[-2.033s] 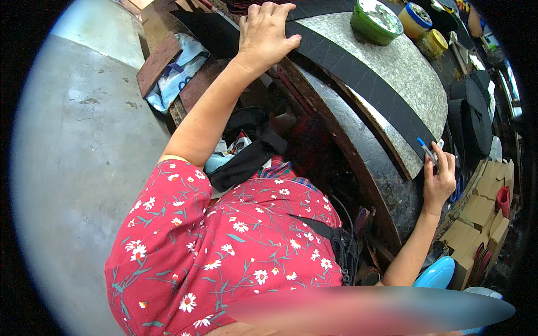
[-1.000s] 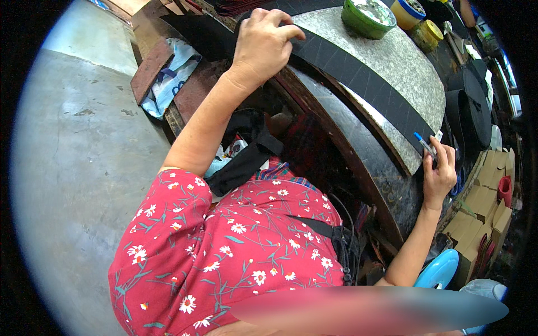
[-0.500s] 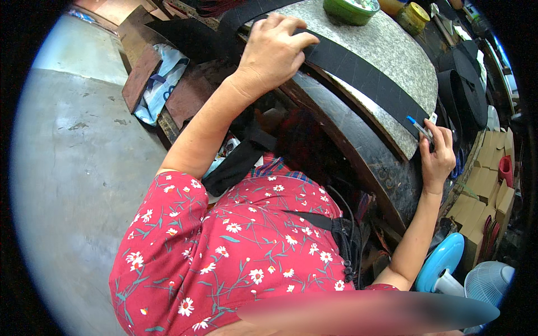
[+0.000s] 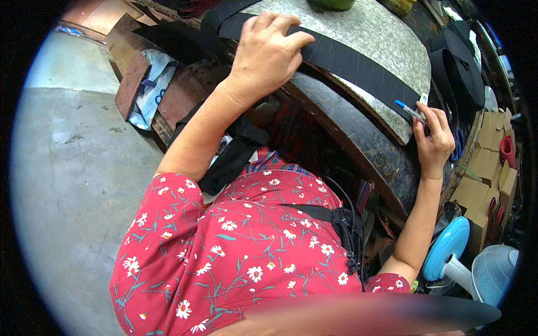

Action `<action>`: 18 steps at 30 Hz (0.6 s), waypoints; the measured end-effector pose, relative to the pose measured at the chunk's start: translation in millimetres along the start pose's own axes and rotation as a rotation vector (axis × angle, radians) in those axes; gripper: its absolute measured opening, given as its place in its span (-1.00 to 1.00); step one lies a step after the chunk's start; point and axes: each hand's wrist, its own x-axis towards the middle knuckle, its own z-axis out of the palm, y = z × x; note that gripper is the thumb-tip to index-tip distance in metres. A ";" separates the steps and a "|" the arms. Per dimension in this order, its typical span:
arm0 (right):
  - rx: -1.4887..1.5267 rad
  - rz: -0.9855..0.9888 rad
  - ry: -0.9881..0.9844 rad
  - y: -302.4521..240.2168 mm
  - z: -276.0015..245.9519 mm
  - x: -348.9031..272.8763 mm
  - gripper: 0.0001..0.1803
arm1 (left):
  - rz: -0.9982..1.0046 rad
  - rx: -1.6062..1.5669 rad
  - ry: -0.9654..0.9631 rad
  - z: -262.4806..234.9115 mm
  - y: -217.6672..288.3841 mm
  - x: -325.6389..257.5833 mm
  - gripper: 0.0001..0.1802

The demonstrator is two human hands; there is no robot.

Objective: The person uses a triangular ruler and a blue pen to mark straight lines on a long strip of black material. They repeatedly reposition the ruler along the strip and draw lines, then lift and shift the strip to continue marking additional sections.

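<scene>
Since earlier frame: view has shifted, bowl (image 4: 330, 4) now cut by top edge, fan (image 4: 495, 270) more fully in at lower right. Left hand (image 4: 265, 55) appears farther in along strip (image 4: 358, 68), a length of which shows beyond it. Strip lies along near edge of board (image 4: 386, 42), still spanned between both hands; judged: alignment little altered, work at same stage. Left fingers bent, thumb apart; tips hidden, grip cannot be told. Right hand (image 4: 436, 135): fingers closed round pen (image 4: 409, 109), at strip's right end; contact with strip unclear.
</scene>
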 end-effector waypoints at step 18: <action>-0.108 -0.120 0.065 -5.8 -1.4 2.5 -0.70 | 0.088 -0.225 -0.056 7.6 29.9 4.7 -0.72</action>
